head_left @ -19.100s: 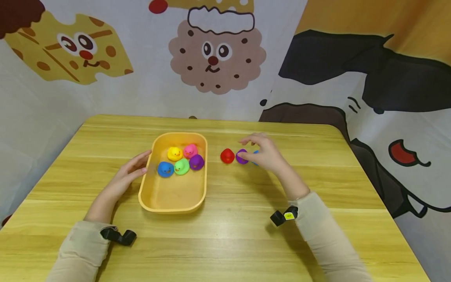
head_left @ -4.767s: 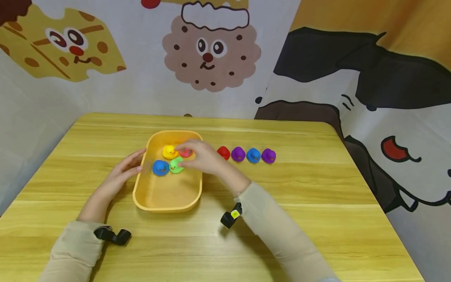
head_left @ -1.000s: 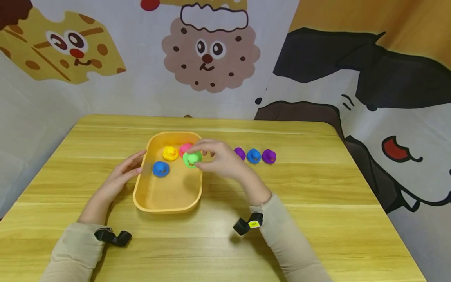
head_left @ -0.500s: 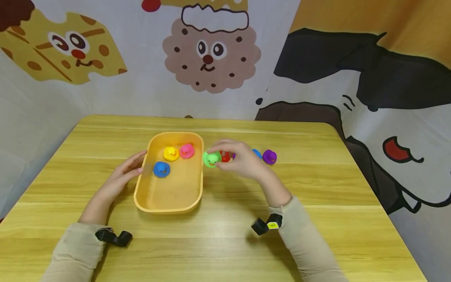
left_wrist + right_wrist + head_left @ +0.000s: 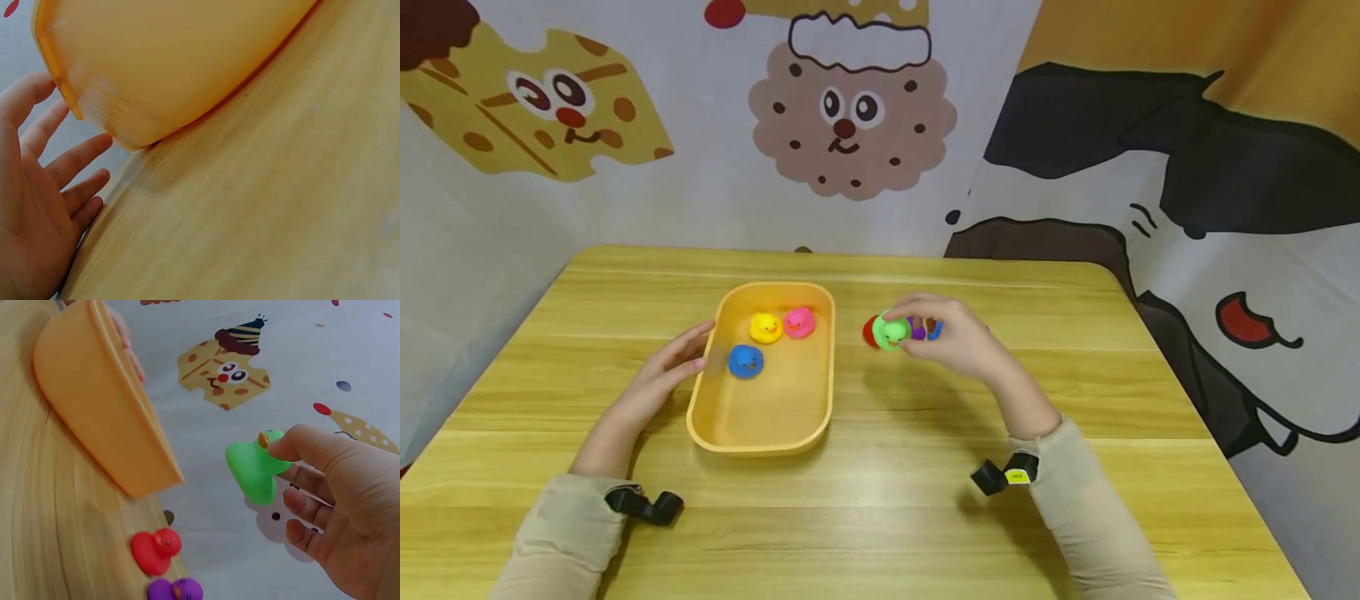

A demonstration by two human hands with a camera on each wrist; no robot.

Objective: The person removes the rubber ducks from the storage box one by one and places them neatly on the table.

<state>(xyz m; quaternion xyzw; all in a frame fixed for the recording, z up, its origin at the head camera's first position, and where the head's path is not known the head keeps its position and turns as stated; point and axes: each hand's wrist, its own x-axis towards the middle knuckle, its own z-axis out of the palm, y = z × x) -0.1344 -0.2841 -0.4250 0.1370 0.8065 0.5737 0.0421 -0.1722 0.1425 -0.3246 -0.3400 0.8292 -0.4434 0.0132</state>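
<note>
The side of the orange tub (image 5: 760, 417) is lightly touched by the left hand (image 5: 662, 377), with its fingers loose. A blue duck (image 5: 746, 362), a yellow duck (image 5: 766, 328) and a pink duck (image 5: 800, 322) are held inside. The green duck (image 5: 892, 332) is pinched by its head in the right hand (image 5: 958, 337), up over the table (image 5: 820, 517) near a red duck (image 5: 153, 553). The green duck is likely light, soft and smooth; it should be squeezed gently, round the head. The table is marked with wood stripes. Behind, a white cloth (image 5: 700, 212) is covered with cartoon pictures (image 5: 853, 162).
</note>
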